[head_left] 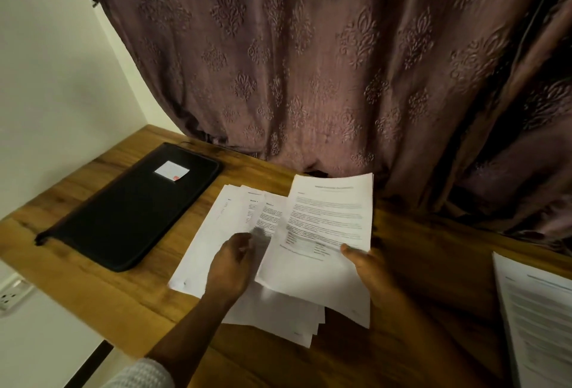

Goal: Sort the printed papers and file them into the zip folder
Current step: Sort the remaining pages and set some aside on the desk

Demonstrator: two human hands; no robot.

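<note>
A fanned pile of printed papers (223, 226) lies on the wooden desk (433, 264) in the middle. My right hand (368, 267) grips one printed sheet (328, 220) by its lower right part and holds it lifted above the pile. My left hand (230, 264) rests on the pile with its fingers curled, touching the sheets beneath. The black zip folder (133, 205) lies flat and zipped to the left of the papers, with a small white label (171, 170) on its cover.
Another printed paper (538, 319) lies at the desk's right edge. A patterned purple curtain (309, 62) hangs behind the desk and touches its back edge. A white wall with a socket (9, 295) is on the left.
</note>
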